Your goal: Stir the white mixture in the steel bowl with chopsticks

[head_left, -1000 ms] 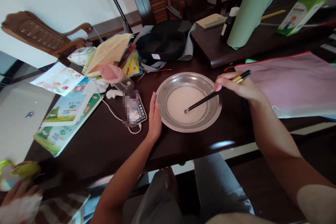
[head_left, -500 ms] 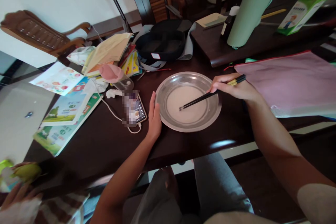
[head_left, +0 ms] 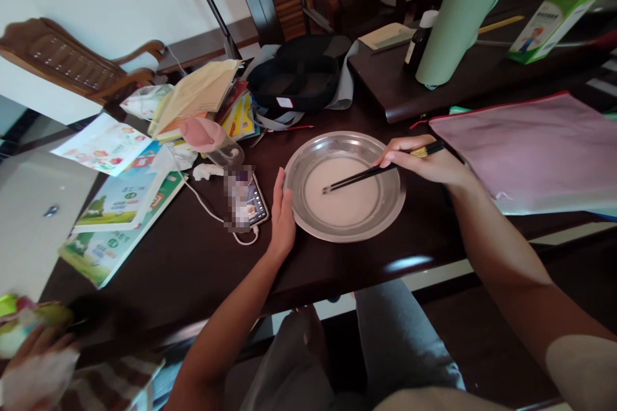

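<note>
A round metal dish [head_left: 391,200] holding a pale whitish liquid [head_left: 343,199] sits on the dark wooden table [head_left: 193,257]. My right hand [head_left: 427,162] is closed around a pair of black chopsticks [head_left: 366,173], whose tips dip into the liquid left of the dish's middle. My left hand [head_left: 282,218] rests edge-on against the dish's left rim, fingers straight and together, holding nothing.
A phone [head_left: 247,200] with a white cable lies left of the dish. Books and papers [head_left: 120,199], a pink-lidded cup [head_left: 212,138], a black bag [head_left: 296,77], a pink folder [head_left: 535,148] and a green roll [head_left: 457,13] crowd the table. Another person's hand [head_left: 29,340] shows bottom left.
The chopstick tips have moved leftward across the liquid, and my right hand has shifted slightly left with them. My left hand has stayed at the rim.
</note>
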Demonstrator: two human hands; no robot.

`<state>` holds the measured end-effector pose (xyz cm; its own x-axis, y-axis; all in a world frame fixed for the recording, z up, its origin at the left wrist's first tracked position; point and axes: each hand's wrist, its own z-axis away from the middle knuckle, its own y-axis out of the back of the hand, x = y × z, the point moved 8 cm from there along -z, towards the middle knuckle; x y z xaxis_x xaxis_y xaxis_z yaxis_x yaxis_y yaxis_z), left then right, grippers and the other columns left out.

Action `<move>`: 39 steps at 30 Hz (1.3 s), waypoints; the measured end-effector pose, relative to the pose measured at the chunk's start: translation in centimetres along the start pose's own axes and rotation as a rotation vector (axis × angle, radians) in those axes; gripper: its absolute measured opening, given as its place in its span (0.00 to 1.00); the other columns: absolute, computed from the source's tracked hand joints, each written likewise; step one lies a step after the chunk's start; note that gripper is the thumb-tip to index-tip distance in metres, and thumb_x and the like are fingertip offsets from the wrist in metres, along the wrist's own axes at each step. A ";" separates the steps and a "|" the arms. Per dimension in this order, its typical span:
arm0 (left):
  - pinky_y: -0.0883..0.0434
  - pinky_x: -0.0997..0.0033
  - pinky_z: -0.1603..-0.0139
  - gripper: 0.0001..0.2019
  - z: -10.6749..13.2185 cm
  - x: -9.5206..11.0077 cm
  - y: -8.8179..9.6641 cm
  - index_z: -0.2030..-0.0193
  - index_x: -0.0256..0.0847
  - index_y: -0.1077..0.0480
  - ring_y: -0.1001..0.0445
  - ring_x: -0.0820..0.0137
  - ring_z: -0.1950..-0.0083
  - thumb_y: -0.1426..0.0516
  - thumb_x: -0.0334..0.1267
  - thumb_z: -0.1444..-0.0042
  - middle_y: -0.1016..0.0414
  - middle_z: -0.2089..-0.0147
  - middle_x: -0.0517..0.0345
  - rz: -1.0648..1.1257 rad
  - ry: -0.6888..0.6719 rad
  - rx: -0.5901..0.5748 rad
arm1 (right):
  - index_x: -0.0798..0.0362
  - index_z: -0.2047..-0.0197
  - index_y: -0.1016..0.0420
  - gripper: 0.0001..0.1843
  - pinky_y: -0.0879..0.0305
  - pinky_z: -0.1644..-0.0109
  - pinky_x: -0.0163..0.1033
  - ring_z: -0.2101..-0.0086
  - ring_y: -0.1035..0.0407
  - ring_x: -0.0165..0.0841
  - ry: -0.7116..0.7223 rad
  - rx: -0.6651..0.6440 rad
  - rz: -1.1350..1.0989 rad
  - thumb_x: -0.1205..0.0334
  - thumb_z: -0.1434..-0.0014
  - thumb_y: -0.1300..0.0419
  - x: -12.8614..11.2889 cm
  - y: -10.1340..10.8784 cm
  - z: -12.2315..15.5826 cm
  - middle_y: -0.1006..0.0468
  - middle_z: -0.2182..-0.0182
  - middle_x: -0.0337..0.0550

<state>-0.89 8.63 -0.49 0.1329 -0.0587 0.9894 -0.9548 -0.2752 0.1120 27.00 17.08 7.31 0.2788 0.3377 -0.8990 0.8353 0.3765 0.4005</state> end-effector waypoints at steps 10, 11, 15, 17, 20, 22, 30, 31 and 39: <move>0.53 0.56 0.21 0.30 0.0 0.1 -0.1 0.28 0.53 0.42 0.49 0.62 0.21 0.49 0.57 0.34 0.47 0.22 0.58 0.000 0.002 0.001 | 0.50 0.75 0.20 0.18 0.31 0.55 0.40 0.66 0.23 0.34 -0.024 0.088 -0.058 0.48 0.39 0.37 0.2 1.6 0.2 0.16 0.72 0.43; 0.53 0.57 0.21 0.30 0.0 0.1 -0.1 0.28 0.52 0.42 0.49 0.63 0.21 0.49 0.57 0.34 0.46 0.22 0.58 -0.007 0.003 0.004 | 0.49 0.73 0.19 0.17 0.31 0.55 0.40 0.65 0.22 0.34 -0.020 0.034 -0.052 0.48 0.40 0.37 0.1 0.8 0.1 0.15 0.70 0.42; 0.53 0.57 0.21 0.30 0.1 0.2 -0.1 0.28 0.52 0.42 0.49 0.64 0.21 0.49 0.57 0.34 0.46 0.22 0.58 -0.020 0.003 0.003 | 0.49 0.70 0.18 0.15 0.31 0.56 0.38 0.63 0.23 0.34 -0.011 0.083 0.005 0.48 0.40 0.36 0.3 0.8 -0.2 0.14 0.67 0.42; 0.54 0.57 0.21 0.30 0.1 0.3 -0.1 0.28 0.52 0.43 0.49 0.64 0.21 0.49 0.57 0.34 0.46 0.22 0.58 -0.016 0.000 0.004 | 0.50 0.72 0.19 0.16 0.32 0.56 0.39 0.65 0.24 0.33 -0.021 0.211 0.003 0.49 0.38 0.37 0.6 2.4 0.0 0.15 0.68 0.42; 0.53 0.58 0.21 0.31 0.1 0.3 0.0 0.28 0.51 0.42 0.49 0.63 0.21 0.49 0.58 0.34 0.46 0.22 0.57 -0.030 -0.001 0.009 | 0.50 0.76 0.21 0.19 0.32 0.58 0.40 0.70 0.25 0.33 -0.028 0.281 -0.057 0.49 0.38 0.38 0.8 3.6 0.4 0.17 0.74 0.42; 0.53 0.58 0.21 0.32 0.0 0.4 0.0 0.28 0.50 0.42 0.49 0.63 0.21 0.49 0.58 0.34 0.46 0.22 0.56 -0.040 -0.003 0.009 | 0.50 0.76 0.21 0.20 0.32 0.57 0.40 0.69 0.24 0.34 -0.023 0.175 -0.066 0.48 0.38 0.38 0.6 2.6 0.3 0.17 0.74 0.42; 0.52 0.58 0.21 0.30 0.1 0.4 -0.1 0.28 0.52 0.42 0.49 0.63 0.21 0.49 0.57 0.34 0.46 0.22 0.57 -0.029 0.000 0.000 | 0.49 0.71 0.19 0.16 0.32 0.55 0.41 0.63 0.24 0.36 -0.031 0.177 0.029 0.48 0.38 0.38 0.5 2.1 0.1 0.15 0.67 0.42; 0.52 0.58 0.21 0.30 0.1 0.4 -0.1 0.28 0.52 0.42 0.49 0.62 0.21 0.49 0.57 0.34 0.46 0.22 0.57 -0.021 -0.003 -0.002 | 0.49 0.73 0.19 0.17 0.32 0.56 0.41 0.65 0.24 0.36 -0.035 0.241 0.015 0.48 0.38 0.38 0.6 2.9 0.3 0.16 0.70 0.42; 0.53 0.58 0.21 0.29 0.1 0.3 -0.1 0.28 0.53 0.42 0.49 0.64 0.21 0.49 0.56 0.33 0.46 0.22 0.59 -0.024 -0.004 0.006 | 0.49 0.70 0.18 0.17 0.31 0.54 0.41 0.62 0.23 0.37 -0.026 -0.015 -0.002 0.46 0.39 0.37 0.1 0.1 0.2 0.14 0.67 0.43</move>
<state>-0.74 8.51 -0.24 0.1571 -0.0560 0.9860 -0.9498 -0.2821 0.1353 27.23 16.98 7.25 0.2898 0.3149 -0.9038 0.8286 0.3900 0.4016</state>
